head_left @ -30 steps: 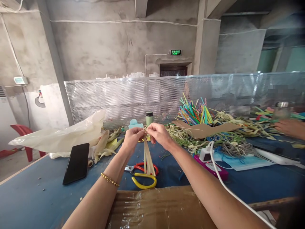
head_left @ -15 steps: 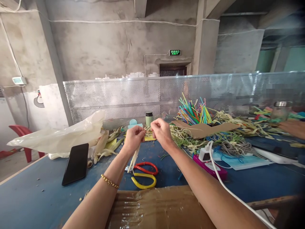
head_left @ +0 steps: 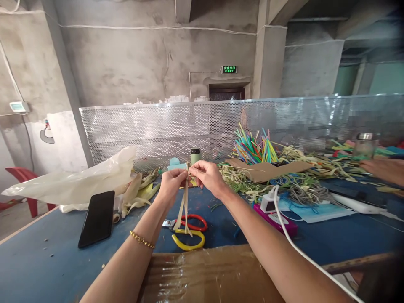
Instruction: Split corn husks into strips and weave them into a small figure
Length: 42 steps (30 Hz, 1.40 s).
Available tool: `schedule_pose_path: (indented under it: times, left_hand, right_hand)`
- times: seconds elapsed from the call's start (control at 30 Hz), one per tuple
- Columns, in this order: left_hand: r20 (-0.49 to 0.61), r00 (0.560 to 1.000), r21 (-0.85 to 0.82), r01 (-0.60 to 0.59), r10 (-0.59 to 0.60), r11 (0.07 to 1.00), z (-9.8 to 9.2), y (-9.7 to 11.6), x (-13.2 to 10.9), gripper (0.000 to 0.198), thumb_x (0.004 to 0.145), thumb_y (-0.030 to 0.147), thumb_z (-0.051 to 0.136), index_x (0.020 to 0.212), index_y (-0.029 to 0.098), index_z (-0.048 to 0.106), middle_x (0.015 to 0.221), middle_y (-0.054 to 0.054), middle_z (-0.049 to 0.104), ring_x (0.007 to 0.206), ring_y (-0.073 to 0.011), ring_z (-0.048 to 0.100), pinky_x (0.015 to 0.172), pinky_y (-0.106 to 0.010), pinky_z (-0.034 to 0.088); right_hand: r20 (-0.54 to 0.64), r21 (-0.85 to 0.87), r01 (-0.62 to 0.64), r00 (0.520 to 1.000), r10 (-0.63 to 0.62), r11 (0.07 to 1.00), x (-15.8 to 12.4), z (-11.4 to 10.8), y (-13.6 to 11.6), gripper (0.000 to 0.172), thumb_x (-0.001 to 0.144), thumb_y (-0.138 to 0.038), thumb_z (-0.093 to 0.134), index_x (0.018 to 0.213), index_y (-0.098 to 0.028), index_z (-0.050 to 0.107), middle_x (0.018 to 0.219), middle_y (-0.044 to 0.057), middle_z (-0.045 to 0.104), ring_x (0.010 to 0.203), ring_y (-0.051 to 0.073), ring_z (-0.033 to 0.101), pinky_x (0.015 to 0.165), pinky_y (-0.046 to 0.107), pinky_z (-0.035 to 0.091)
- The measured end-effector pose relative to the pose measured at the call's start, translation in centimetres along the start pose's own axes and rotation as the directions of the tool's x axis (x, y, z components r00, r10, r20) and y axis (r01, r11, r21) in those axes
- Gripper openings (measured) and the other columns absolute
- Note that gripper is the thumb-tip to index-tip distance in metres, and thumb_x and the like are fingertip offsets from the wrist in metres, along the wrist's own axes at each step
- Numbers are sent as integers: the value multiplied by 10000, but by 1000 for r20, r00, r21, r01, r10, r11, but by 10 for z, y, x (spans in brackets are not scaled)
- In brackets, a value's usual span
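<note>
Pale strips of dried husk hang down from between my hands, their ends just above the scissors. My left hand is closed in a pinch on the strips near their top. Close beside it, almost touching, my right hand pinches at the same top end; its fingertips are partly hidden, and the small bit between them is hard to make out. Below, scissors with a red and a yellow handle lie on the blue table. A cardboard box sits in front of me.
To the left lie a black phone, a plastic bag and loose husks. A green bottle stands behind my hands. Right are colourful stems, tangled fibres, a purple power strip with a white cable, and another person's hand.
My hands have come together, the right moving in beside the left. The husk strips now hang more fully in view between them. The camera view has shifted slightly.
</note>
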<state>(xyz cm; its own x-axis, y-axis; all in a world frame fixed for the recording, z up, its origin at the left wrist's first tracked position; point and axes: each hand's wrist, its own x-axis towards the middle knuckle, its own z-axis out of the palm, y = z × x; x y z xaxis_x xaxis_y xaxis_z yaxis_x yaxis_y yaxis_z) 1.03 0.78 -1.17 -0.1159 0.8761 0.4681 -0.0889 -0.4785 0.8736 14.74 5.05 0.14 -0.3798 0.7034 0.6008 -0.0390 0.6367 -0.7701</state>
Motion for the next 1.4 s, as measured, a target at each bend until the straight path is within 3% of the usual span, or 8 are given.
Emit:
schedule_pose_path:
  times: [0.1, 0.2, 0.37, 0.53, 0.73, 0.97, 1.17, 1.4]
  left_hand:
    - [-9, 1000, -6, -6, 6, 1000, -1, 1, 0, 237, 694, 349, 707, 703, 117, 661, 655, -42, 654, 514, -104, 570, 550, -241, 450]
    - [49, 999, -57, 6, -3, 998, -1, 1, 0, 258, 698, 352, 726, 791, 115, 684, 727, -53, 676, 564, -103, 588, 587, -240, 462]
    - [103, 993, -6, 61, -60, 998, -1, -1, 1, 219, 656, 307, 766, 672, 114, 663, 658, -47, 651, 596, -117, 598, 624, -252, 463]
    - [110, 992, -65, 65, -58, 996, -2, -3, 2, 218, 667, 310, 753, 661, 110, 666, 647, -44, 641, 579, -112, 580, 610, -251, 449]
    - [114, 991, -74, 79, -70, 994, -6, -5, 4, 244, 629, 317, 786, 681, 99, 688, 667, -66, 672, 589, -126, 594, 623, -259, 459]
    - [75, 995, -61, 67, -62, 996, -6, -8, 5, 236, 628, 306, 789, 697, 106, 684, 672, -56, 671, 573, -119, 594, 594, -248, 450]
    - [48, 997, -127, 63, -57, 990, -5, -4, 4, 225, 627, 288, 781, 663, 101, 660, 675, -50, 648, 562, -105, 575, 593, -243, 452]
    - [37, 996, -126, 86, -82, 988, -4, -1, 2, 220, 622, 283, 764, 665, 92, 664, 661, -38, 626, 541, -99, 573, 585, -239, 447]
  right_hand:
    - [-19, 28, -7, 1000, 8, 1000, 0, 1, -2, 219, 773, -382, 625, 768, -170, 570, 517, -37, 544, 383, 88, 462, 353, 202, 364]
    - [-67, 30, -2, 998, 4, 1000, 0, 1, -3, 217, 776, -378, 624, 753, -174, 556, 491, -42, 531, 367, 85, 448, 349, 199, 357]
    - [-158, 25, 5, 987, -1, 1000, 2, -1, 0, 209, 770, -366, 626, 753, -169, 557, 505, -39, 539, 363, 73, 429, 345, 195, 350]
    - [-111, 111, 15, 994, -2, 994, 4, -3, 2, 223, 779, -375, 606, 818, -157, 585, 666, -2, 606, 414, 69, 488, 348, 191, 376]
    - [-37, 18, -2, 999, 2, 1000, 1, 0, 2, 194, 757, -317, 633, 845, -145, 620, 564, -24, 562, 401, 74, 473, 335, 178, 370]
    - [-75, 8, 5, 997, -4, 1000, 2, 1, 4, 185, 741, -325, 656, 769, -158, 583, 550, -31, 564, 368, 73, 468, 326, 187, 363]
    - [-22, 49, -14, 1000, 15, 999, 0, 0, -1, 214, 763, -351, 642, 720, -172, 533, 493, -47, 532, 361, 75, 466, 345, 186, 361]
    - [17, 33, 16, 1000, -16, 999, 0, 0, 1, 195, 800, -349, 607, 816, -156, 581, 599, -22, 588, 400, 72, 499, 349, 180, 371]
